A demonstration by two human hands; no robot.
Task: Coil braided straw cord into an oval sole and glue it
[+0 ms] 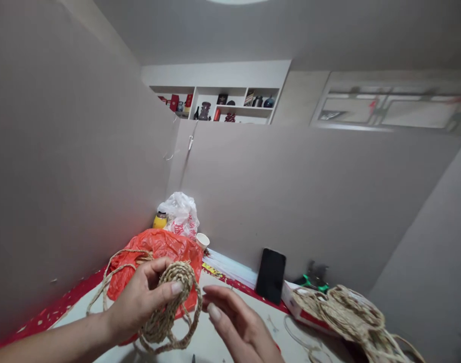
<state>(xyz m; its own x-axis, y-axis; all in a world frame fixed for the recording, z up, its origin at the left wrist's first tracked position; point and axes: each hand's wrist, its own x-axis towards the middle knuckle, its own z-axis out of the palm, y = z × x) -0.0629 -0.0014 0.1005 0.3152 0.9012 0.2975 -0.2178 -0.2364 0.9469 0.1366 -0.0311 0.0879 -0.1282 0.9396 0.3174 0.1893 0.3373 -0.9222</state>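
Note:
My left hand [149, 295] is closed on a piece of braided straw rope [157, 325] wound into a flat, tight coil, thumb on its front. A loose strand hangs in a loop on the coil's right side. Just right of that loop is my right hand [238, 322], thumb and fingers apart and nothing visible between them. Its fingertips are very close to the strand; whether they touch it I cannot tell. More of the cord trails at the left over a red plastic bag [164, 247] behind my left hand.
A bundle of straw cord [344, 312] lies in a box at the right. A black phone [271, 276] leans upright against the wall, near dark tools with green parts [314, 280]. At the back left stand a white plastic bag [181, 212], a yellow jar [160, 220] and a white cup [203, 240].

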